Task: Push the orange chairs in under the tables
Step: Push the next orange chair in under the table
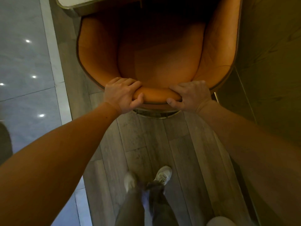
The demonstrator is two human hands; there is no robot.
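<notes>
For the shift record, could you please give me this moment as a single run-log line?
step: pushing chair in | left hand: gripping backrest top | right hand: gripping backrest top | orange chair: front under table edge

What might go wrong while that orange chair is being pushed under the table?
The orange chair sits close to the dark panel on its right side, so it could scrape there. The table edge already overlaps the seat front; the armrests might catch it. Both hands, left hand and right hand, grip the backrest.
</notes>
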